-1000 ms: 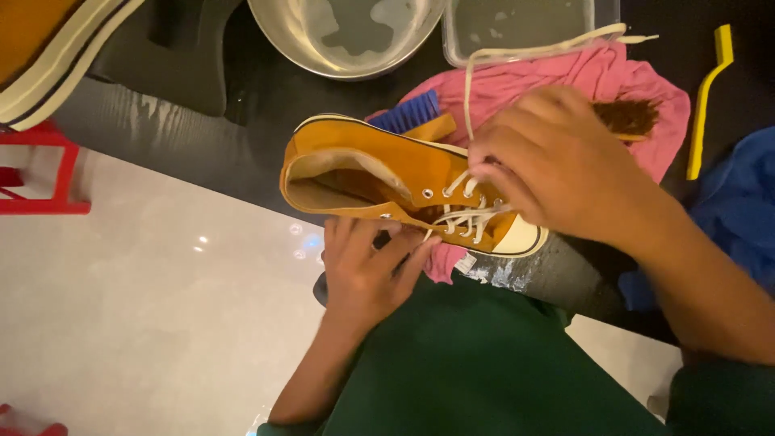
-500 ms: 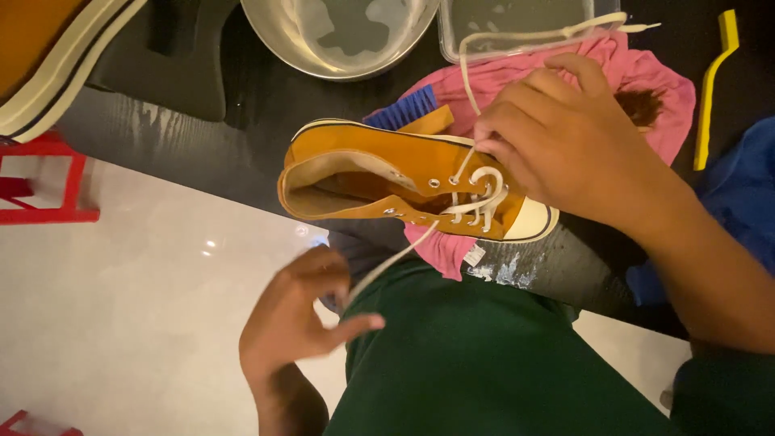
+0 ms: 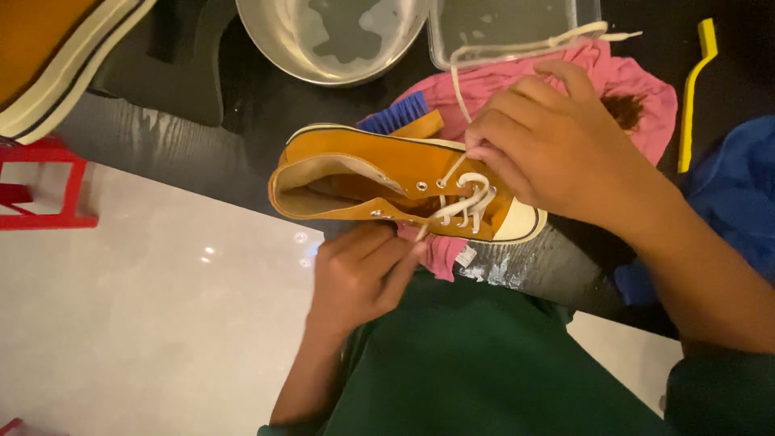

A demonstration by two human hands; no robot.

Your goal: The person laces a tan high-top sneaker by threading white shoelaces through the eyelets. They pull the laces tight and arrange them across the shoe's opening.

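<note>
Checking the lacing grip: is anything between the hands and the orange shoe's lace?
Nothing visible. The right hand pinches the white lace at the orange shoe; the left hand holds the lace's lower end directly.

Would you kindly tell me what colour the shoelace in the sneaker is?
The shoelace is white, against the mustard-orange sneaker; the head view shows it best.

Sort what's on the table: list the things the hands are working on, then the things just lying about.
In hand: shoe, white lace, left hand, right hand.

Lying about: metal bowl, clear tub, pink cloth, yellow brush, blue brush, blue cloth, red stool, second shoe.
</note>
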